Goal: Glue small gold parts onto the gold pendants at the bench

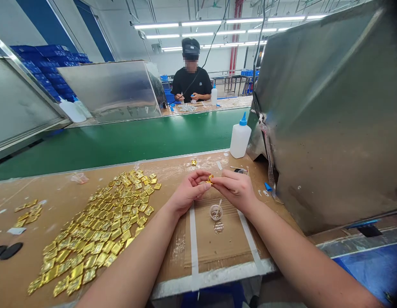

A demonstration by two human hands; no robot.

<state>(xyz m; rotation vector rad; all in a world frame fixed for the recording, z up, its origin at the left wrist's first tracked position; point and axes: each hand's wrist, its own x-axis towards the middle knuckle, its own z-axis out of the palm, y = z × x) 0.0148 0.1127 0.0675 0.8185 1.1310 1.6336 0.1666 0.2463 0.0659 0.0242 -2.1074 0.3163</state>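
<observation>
You had a narrow gap between your left hand (192, 189) and the spread of gold pieces (116, 234), which blocked any low sweep farther left. Past your fingers, a single gold piece (193, 162) lay in the way, but the green belt (153, 137) beyond left you a wide crossing. To the far right, the white bottle (240, 140) stood beyond your right hand (236, 188), and the metal panel (333, 128) walled off the right. The small cup (216, 212) obstructed the nearer space between your forearms (140, 248).
</observation>
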